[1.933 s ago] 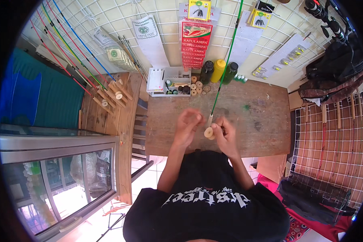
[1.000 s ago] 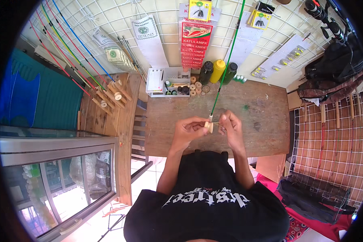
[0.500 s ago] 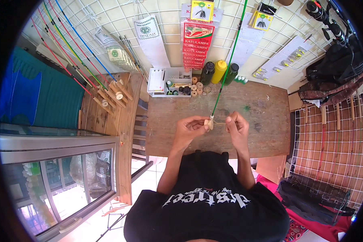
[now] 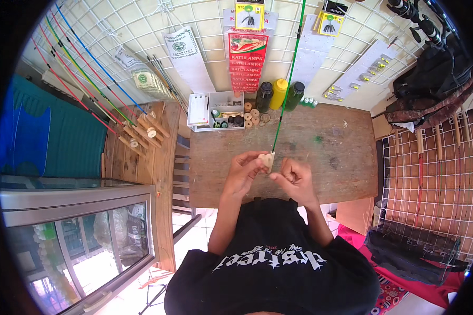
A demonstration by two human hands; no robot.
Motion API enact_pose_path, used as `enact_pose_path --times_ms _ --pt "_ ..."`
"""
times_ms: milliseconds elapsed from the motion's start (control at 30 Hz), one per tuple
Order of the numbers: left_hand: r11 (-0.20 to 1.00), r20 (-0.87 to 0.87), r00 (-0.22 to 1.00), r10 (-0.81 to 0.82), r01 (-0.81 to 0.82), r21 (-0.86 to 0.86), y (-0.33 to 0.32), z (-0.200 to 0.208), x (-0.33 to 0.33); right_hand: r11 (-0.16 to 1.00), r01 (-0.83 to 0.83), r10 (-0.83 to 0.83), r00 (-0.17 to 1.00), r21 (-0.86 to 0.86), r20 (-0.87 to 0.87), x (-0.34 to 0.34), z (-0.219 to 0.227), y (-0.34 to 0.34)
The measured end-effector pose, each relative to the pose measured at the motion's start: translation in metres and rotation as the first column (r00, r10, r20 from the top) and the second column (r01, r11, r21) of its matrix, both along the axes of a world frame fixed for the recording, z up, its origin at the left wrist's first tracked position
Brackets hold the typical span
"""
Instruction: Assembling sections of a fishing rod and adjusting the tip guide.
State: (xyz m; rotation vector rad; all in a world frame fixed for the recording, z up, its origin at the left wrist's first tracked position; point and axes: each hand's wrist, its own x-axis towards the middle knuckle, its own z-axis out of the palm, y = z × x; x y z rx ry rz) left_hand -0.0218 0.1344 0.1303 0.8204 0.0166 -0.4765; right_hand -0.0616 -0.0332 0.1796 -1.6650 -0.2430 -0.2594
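A thin green fishing rod (image 4: 285,100) rises from the pale wooden piece (image 4: 266,160) at its lower end and runs up past the bottles. My left hand (image 4: 240,172) is closed around that wooden piece, thumb and fingers pinching it above the near part of the table. Just to its right, apart from the rod, my right hand (image 4: 297,181) has its fingers curled and its thumb pointing toward the wood. What those curled fingers hold, if anything, is hidden.
Behind the hands, a white organizer box (image 4: 198,123), cork rings (image 4: 255,113) and a yellow bottle (image 4: 278,94) between two dark ones line the wooden table's (image 4: 331,163) back edge. Several rods with wooden handles (image 4: 152,132) lie at left. A glass-sided cabinet (image 4: 79,197) stands lower left.
My right hand has moved down and toward me, turning its thumb to the left. The tan strand stretched between the hands no longer shows. My left hand still grips the wooden piece.
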Motion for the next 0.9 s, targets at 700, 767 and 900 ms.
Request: enact_pose_path --times_ms 700,767,900 --pt "0.985 0.037 0.991 0.131 -0.126 -0.114 0.010 0.000 0.006 0.582 0.309 -0.423 0.905 -0.752 0.045 0.017 -0.230 -0.137" --pt "0.989 0.079 0.988 0.135 -0.130 -0.066 0.009 -0.002 0.005 0.281 0.385 -0.364 0.890 -0.879 0.274 0.016 -0.219 -0.131" --pt "0.989 0.096 0.986 0.139 -0.142 0.030 0.011 -0.002 -0.001 0.999 0.048 -0.049 0.884 -0.012 -0.464 0.022 -0.092 -0.064"
